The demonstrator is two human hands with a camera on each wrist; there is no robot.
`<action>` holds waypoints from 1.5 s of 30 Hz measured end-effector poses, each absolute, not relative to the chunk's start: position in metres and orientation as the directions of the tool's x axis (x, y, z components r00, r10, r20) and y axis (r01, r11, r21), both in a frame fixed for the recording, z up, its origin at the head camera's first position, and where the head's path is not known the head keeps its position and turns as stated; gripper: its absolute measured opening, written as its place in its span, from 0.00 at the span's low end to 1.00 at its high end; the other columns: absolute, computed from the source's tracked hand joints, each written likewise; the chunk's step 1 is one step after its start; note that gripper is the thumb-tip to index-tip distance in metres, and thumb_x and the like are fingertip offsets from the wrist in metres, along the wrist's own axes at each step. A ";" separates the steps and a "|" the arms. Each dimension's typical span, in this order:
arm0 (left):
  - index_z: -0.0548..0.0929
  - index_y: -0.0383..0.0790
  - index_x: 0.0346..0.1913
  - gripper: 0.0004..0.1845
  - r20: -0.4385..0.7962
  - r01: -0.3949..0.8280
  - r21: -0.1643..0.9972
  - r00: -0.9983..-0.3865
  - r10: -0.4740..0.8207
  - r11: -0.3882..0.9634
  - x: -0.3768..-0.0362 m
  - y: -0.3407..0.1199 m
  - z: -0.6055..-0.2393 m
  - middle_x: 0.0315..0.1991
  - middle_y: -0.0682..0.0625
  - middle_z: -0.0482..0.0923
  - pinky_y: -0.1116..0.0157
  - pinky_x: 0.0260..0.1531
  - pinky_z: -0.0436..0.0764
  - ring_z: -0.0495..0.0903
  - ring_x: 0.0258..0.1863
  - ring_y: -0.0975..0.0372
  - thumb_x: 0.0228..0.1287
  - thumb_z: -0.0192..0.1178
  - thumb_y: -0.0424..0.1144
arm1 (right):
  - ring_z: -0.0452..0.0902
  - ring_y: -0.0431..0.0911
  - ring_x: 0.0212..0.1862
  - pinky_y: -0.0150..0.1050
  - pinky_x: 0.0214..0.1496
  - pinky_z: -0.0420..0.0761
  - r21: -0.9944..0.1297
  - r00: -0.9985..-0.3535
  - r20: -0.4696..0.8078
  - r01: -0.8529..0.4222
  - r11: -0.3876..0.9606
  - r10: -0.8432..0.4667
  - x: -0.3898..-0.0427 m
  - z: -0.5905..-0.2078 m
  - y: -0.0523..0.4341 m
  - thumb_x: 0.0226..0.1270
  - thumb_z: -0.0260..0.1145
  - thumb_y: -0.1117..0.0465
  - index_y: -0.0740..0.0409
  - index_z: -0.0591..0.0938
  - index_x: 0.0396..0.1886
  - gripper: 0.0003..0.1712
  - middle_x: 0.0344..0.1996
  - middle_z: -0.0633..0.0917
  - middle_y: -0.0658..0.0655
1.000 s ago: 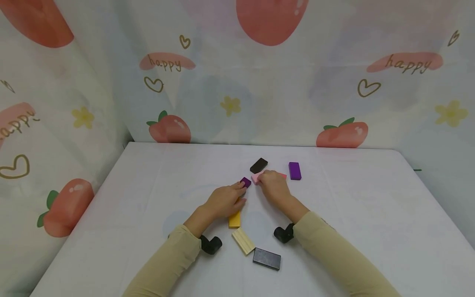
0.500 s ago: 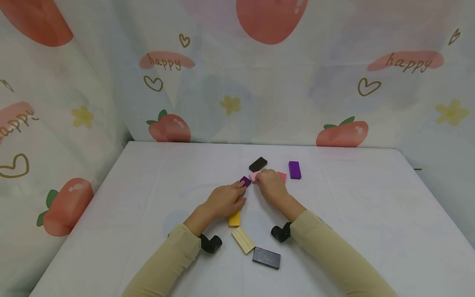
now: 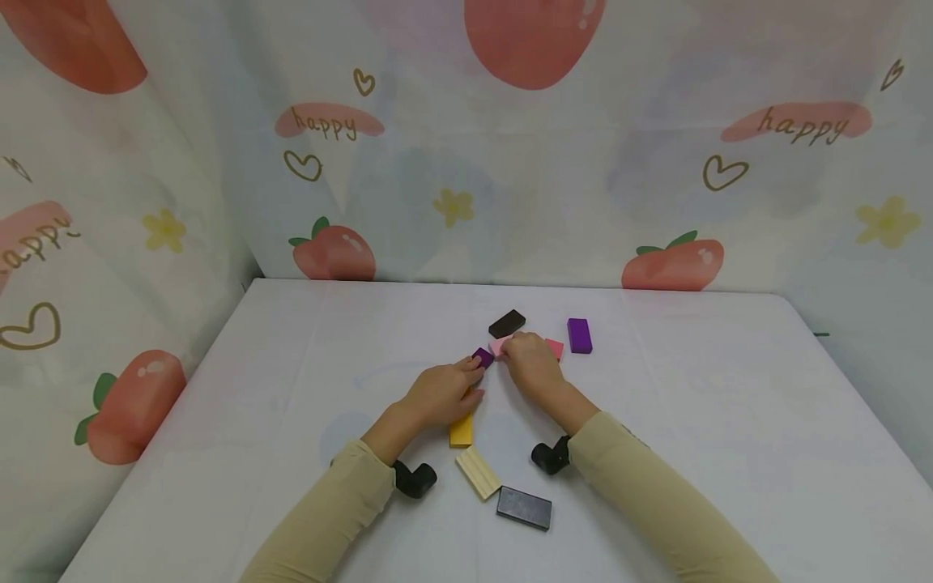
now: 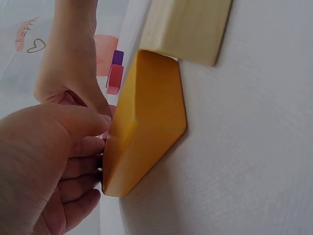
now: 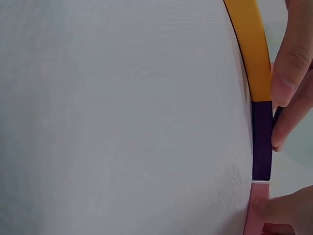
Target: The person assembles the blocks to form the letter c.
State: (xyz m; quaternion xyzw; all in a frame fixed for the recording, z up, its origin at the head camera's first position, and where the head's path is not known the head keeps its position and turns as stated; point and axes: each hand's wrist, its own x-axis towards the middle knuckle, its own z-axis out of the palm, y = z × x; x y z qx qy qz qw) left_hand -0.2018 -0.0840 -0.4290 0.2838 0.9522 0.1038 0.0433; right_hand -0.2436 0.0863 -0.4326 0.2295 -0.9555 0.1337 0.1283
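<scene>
Pale cloth (image 3: 539,210), printed with red fruits, hearts and the word "happy", is hung behind and to the left of a white table (image 3: 729,389). Over the table two khaki sleeves (image 3: 663,494) are stretched. By the right hand (image 3: 534,364) a pink block (image 3: 498,346) is pinched between thumb and fingers; the left hand (image 3: 443,393) is laid with its fingers extended against a dark purple block (image 3: 483,357), its thumb held beside a yellow block (image 3: 461,431). Below each wrist a black fitting (image 3: 414,481) is seen. Nearest the person a dark grey block (image 3: 524,508) is placed, followed in a curve by a cream block (image 3: 478,473), the yellow block and the dark purple block, which is met end to end by the yellow one. From the pink block it is parted by a thin gap. Beyond the right hand a dark brown block (image 3: 507,324) is set; to its right, a purple block (image 3: 579,335). Partly hidden by that hand is a coral block (image 3: 554,348).
</scene>
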 end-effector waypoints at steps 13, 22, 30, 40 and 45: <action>0.73 0.39 0.61 0.24 -0.028 0.525 0.215 -0.839 0.543 0.823 -0.201 -0.083 -0.428 0.62 0.47 0.67 0.61 0.56 0.68 0.65 0.62 0.59 0.66 0.53 0.47 | 0.77 0.51 0.28 0.41 0.34 0.78 -0.180 -0.837 0.350 -0.501 0.847 -0.420 -0.244 -0.434 0.086 0.57 0.66 0.68 0.64 0.85 0.28 0.03 0.23 0.82 0.59; 0.73 0.38 0.61 0.24 -0.021 0.532 0.211 -0.836 0.548 0.820 -0.201 -0.084 -0.427 0.62 0.47 0.67 0.61 0.56 0.68 0.64 0.62 0.58 0.66 0.52 0.47 | 0.77 0.51 0.28 0.41 0.34 0.78 -0.190 -0.845 0.338 -0.492 0.849 -0.414 -0.244 -0.433 0.084 0.58 0.66 0.66 0.64 0.85 0.29 0.04 0.23 0.82 0.59; 0.73 0.38 0.61 0.24 -0.017 0.528 0.227 -0.838 0.545 0.818 -0.201 -0.084 -0.427 0.62 0.47 0.68 0.60 0.56 0.68 0.64 0.62 0.59 0.66 0.53 0.47 | 0.74 0.49 0.27 0.39 0.32 0.77 -0.172 -0.860 0.300 -0.475 0.863 -0.413 -0.243 -0.431 0.083 0.57 0.67 0.65 0.63 0.85 0.29 0.05 0.22 0.81 0.57; 0.73 0.38 0.61 0.24 -0.006 0.532 0.230 -0.837 0.548 0.815 -0.202 -0.085 -0.429 0.61 0.47 0.68 0.61 0.56 0.69 0.65 0.62 0.59 0.66 0.53 0.46 | 0.74 0.49 0.26 0.39 0.30 0.76 -0.164 -0.850 0.318 -0.486 0.859 -0.420 -0.242 -0.431 0.083 0.57 0.68 0.65 0.63 0.85 0.28 0.04 0.20 0.80 0.57; 0.73 0.38 0.61 0.24 -0.007 0.528 0.235 -0.839 0.545 0.816 -0.201 -0.084 -0.428 0.61 0.47 0.68 0.61 0.56 0.68 0.65 0.62 0.59 0.66 0.53 0.47 | 0.74 0.50 0.25 0.39 0.30 0.76 -0.154 -0.840 0.335 -0.496 0.855 -0.427 -0.242 -0.432 0.084 0.56 0.68 0.65 0.63 0.85 0.28 0.04 0.20 0.80 0.57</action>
